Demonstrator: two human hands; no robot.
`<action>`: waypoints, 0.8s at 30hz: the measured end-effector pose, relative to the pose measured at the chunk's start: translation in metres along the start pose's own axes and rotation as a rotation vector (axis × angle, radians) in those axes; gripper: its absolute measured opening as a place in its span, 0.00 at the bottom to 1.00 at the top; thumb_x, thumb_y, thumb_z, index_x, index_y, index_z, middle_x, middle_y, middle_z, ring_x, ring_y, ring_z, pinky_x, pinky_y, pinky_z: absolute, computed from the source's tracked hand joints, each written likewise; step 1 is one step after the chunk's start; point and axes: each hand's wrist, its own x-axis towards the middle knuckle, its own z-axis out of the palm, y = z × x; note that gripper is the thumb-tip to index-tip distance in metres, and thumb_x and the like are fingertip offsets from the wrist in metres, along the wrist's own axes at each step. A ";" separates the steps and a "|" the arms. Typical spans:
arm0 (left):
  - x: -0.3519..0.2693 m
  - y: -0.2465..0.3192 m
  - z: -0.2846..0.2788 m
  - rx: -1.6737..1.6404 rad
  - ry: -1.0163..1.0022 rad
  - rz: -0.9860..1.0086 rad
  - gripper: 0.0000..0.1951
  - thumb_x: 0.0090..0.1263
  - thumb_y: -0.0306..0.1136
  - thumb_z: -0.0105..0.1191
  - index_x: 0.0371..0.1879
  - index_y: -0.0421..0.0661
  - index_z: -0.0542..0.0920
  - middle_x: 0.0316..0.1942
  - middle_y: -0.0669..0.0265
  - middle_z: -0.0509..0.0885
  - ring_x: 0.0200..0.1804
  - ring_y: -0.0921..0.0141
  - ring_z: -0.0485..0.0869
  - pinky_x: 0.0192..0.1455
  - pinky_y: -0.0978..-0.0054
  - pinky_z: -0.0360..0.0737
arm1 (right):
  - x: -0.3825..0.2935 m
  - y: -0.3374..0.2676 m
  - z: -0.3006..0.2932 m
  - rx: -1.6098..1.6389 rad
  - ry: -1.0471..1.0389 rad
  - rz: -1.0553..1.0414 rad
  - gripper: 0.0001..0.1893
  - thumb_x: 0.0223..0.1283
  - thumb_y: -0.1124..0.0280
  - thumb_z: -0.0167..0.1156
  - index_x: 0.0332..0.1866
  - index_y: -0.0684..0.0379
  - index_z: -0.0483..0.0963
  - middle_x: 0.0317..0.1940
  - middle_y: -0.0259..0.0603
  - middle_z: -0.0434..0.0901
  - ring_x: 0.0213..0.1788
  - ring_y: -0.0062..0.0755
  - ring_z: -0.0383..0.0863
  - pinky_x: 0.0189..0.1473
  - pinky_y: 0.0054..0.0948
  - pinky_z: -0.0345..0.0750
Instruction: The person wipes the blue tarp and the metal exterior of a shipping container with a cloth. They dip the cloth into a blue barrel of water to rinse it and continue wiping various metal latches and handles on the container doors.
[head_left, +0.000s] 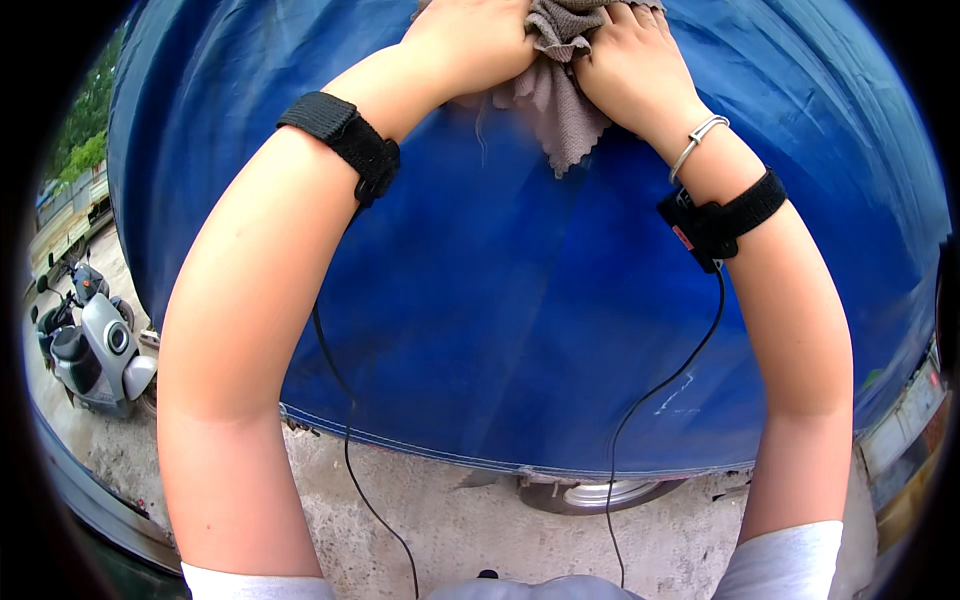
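A crumpled grey-brown cloth (562, 97) is bunched between my two hands at the top of the view. My left hand (476, 41) grips its left part, with the fingers partly hidden at the picture's edge. On the cloth's right side my right hand (634, 71) has hold of it, fingertips tucked into the folds. Both hands are over a large blue tarpaulin (480, 315), and the cloth's lower corner hangs against it. Each forearm wears a black strap, the right one with a small device (697, 232) and a cable.
A wheel (600, 495) shows under the tarpaulin's stitched lower hem, above concrete ground (450, 525). Parked scooters (97, 352) stand at the left. Thin black cables (364, 487) hang from both wrists. A weathered panel (900, 435) is at the lower right.
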 end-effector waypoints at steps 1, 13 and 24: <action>-0.007 0.004 -0.001 -0.007 0.073 0.054 0.24 0.62 0.35 0.42 0.56 0.34 0.70 0.58 0.45 0.70 0.62 0.50 0.66 0.68 0.57 0.57 | -0.004 -0.004 -0.006 0.005 -0.073 -0.029 0.22 0.56 0.65 0.49 0.54 0.68 0.70 0.51 0.56 0.72 0.59 0.56 0.66 0.67 0.50 0.56; -0.103 0.051 -0.010 -0.118 -0.198 -0.012 0.29 0.60 0.34 0.44 0.61 0.31 0.63 0.62 0.39 0.62 0.67 0.45 0.57 0.72 0.53 0.50 | -0.058 -0.075 -0.019 -0.003 -0.248 -0.150 0.22 0.57 0.63 0.48 0.51 0.69 0.72 0.51 0.58 0.72 0.57 0.57 0.68 0.64 0.53 0.58; -0.128 0.082 -0.041 -0.272 -0.300 -0.094 0.25 0.61 0.36 0.45 0.55 0.32 0.68 0.56 0.42 0.69 0.61 0.47 0.65 0.68 0.54 0.56 | -0.076 -0.122 -0.033 0.251 -0.278 0.014 0.20 0.55 0.67 0.47 0.50 0.71 0.70 0.49 0.58 0.72 0.55 0.55 0.69 0.64 0.49 0.59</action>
